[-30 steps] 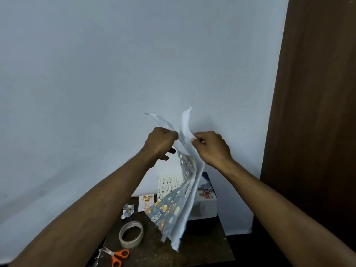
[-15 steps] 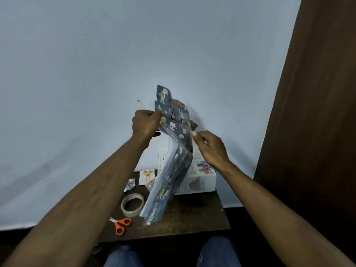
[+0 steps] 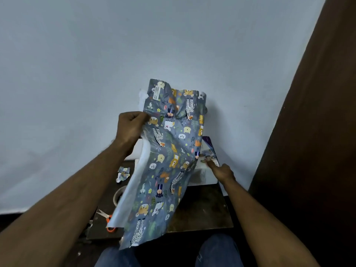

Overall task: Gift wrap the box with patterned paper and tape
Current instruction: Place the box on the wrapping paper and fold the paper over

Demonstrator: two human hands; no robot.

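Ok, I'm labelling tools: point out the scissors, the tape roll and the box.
scissors (image 3: pixel 110 218): head view, orange handle.
tape roll (image 3: pixel 116 195): head view, left rim.
box (image 3: pixel 209 151): head view, printed top.

Wrapping paper (image 3: pixel 169 160): grey-blue, printed with orange, yellow and white animals and green leaves; reverse white. Scissors (image 3: pixel 107 218): orange handles. Counter (image 3: pixel 202 209): dark brown. Wall (image 3: pixel 115 54): pale blue-grey. Box (image 3: pixel 206 170): mostly white.
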